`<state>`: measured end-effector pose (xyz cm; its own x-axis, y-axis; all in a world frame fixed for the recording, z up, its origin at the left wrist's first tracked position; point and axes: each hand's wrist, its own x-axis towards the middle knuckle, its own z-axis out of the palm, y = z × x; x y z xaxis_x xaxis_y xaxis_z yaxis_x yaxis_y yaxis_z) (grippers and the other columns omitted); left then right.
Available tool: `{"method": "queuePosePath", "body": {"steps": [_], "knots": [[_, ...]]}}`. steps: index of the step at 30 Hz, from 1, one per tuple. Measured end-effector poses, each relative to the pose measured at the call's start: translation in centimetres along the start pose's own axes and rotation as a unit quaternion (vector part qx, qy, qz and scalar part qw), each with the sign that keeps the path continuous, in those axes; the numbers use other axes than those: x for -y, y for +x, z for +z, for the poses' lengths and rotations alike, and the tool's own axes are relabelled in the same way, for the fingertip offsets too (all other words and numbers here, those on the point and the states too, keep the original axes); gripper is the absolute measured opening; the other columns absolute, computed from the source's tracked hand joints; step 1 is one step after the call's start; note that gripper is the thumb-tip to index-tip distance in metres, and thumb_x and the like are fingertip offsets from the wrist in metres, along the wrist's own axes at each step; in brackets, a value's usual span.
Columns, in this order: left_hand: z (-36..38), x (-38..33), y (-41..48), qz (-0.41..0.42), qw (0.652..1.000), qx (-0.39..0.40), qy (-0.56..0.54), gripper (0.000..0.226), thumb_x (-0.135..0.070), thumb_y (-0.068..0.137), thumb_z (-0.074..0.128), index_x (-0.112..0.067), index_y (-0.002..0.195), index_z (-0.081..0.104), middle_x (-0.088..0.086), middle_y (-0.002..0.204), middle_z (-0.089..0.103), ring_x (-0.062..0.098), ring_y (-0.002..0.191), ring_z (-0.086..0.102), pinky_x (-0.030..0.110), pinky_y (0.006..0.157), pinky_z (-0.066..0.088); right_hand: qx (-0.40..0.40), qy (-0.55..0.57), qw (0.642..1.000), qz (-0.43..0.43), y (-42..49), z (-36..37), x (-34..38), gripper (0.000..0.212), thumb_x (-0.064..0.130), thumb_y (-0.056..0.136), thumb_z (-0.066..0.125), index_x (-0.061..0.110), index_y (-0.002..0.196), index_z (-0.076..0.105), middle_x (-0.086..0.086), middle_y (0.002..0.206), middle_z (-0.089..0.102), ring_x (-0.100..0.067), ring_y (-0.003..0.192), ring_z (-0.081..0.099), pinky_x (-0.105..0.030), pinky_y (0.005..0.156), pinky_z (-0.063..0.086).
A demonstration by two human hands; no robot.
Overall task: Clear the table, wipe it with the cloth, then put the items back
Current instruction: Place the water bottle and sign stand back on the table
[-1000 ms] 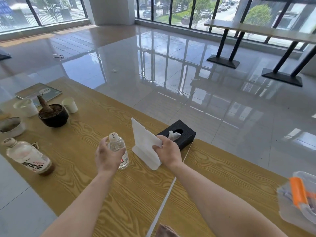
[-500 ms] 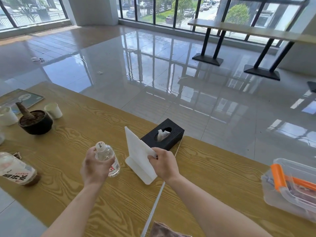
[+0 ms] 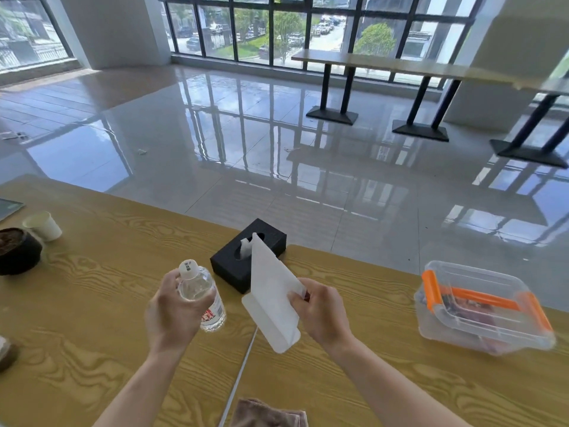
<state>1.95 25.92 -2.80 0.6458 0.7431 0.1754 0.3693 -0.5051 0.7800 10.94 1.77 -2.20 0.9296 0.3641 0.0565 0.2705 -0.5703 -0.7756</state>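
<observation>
I see a wood-grain bench point(image 3: 92, 303) filling the lower half of the frame, with a glossy tiled floor and tall windows beyond. Just left of centre, the left grip point(image 3: 172, 315) is wrapped around a small clear water bottle point(image 3: 200, 291) with a white cap, fingers curled round its upper body. I cannot tell whether its base touches the bench. Just right of centre, the right grip point(image 3: 320, 312) pinches the edge of a white L-shaped card stand point(image 3: 271, 291), which is tilted, thumb on the near face. Right behind the stand sits a black tissue box point(image 3: 231, 263) with a tissue poking out of its slot. At the bottom edge, centre, lies a crumpled brownish cloth point(image 3: 268, 414), touched by neither grip. At the right sits a clear plastic container point(image 3: 480, 306) with orange clasps. At the left edge are a white paper cup point(image 3: 43, 224) and a dark bowl-shaped pot point(image 3: 17, 251).
</observation>
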Motion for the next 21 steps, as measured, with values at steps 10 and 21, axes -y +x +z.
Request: {"method": "queuePosePath", "body": {"steps": [10,21], "knots": [[6.6,-6.3,-3.2,0.045,0.995,0.075,-0.036,0.046,-0.032,0.069,0.089,-0.031,0.102,0.057,-0.019,0.079,0.063,0.013,0.073,0.065,0.03,0.061,0.046,-0.096,-0.045,0.993,0.061,-1.1,-7.2,-6.0,0.02,0.025,0.092,0.058,0.011,0.079,0.063,-0.009,0.066,0.061,-0.012,0.054,0.04,-0.031,0.051,0.028],[12.5,-10.4,-4.8,0.059,0.984,0.154,-0.061,0.045,-0.029,0.07,0.087,-0.03,0.105,0.059,-0.014,0.083,0.067,0.014,0.079,0.065,0.035,0.07,0.049,-0.173,-0.062,0.976,0.115,-3.3,-11.3,-9.2,0.024,0.019,0.09,0.062,0.006,0.071,0.055,-0.012,0.061,0.057,-0.016,0.054,0.038,-0.034,0.052,0.028]]}}
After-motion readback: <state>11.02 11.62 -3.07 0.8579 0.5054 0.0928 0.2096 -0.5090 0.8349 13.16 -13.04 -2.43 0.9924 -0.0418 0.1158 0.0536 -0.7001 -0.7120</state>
